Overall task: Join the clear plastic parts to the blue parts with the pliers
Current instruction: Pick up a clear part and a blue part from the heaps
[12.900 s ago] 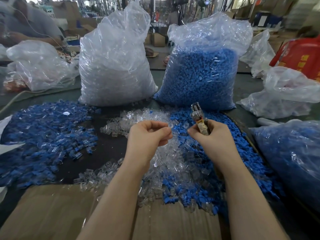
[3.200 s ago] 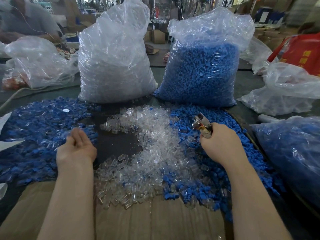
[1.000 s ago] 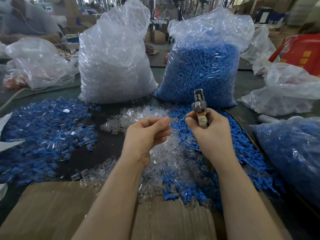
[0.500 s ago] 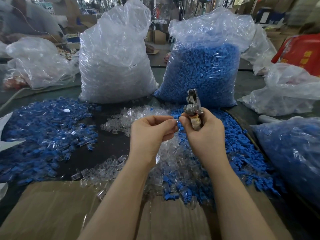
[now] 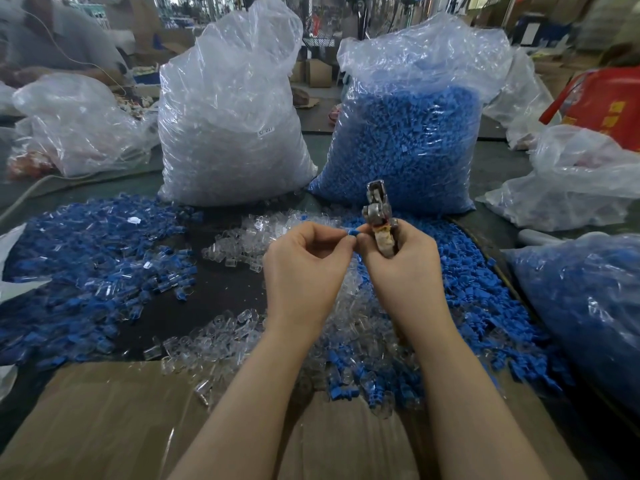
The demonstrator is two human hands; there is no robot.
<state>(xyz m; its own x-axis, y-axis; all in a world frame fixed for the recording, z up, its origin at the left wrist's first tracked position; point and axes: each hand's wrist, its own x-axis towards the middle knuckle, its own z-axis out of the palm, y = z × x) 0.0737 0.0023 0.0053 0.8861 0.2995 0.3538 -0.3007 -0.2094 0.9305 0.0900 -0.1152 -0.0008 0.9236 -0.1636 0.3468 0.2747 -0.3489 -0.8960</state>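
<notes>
My left hand [image 5: 304, 268] and my right hand [image 5: 398, 265] meet fingertip to fingertip above the table's middle. Between the fingertips sits a small blue part [image 5: 354, 232], pinched by my left hand and touched by my right thumb; whether a clear part is on it I cannot tell. My right hand also grips the metal pliers [image 5: 378, 216], jaws pointing up and away. Under the hands lies a heap of loose clear parts [image 5: 242, 237] and, to the right, a heap of loose blue parts [image 5: 464, 271]. A pile of joined blue-and-clear pieces [image 5: 97, 258] covers the left of the table.
Two tall plastic bags stand behind the heaps, one of clear parts [image 5: 228, 133], one of blue parts [image 5: 408, 140]. Another bag with blue pieces [image 5: 588, 306] lies at the right. Flat cardboard [image 5: 104, 420] covers the near edge. Another person's arm [image 5: 52, 46] is at far left.
In the last second my hands came together and the blue part now shows between the fingertips. The pliers tilted slightly left. Three seconds ago my left hand lay open over the left pile.
</notes>
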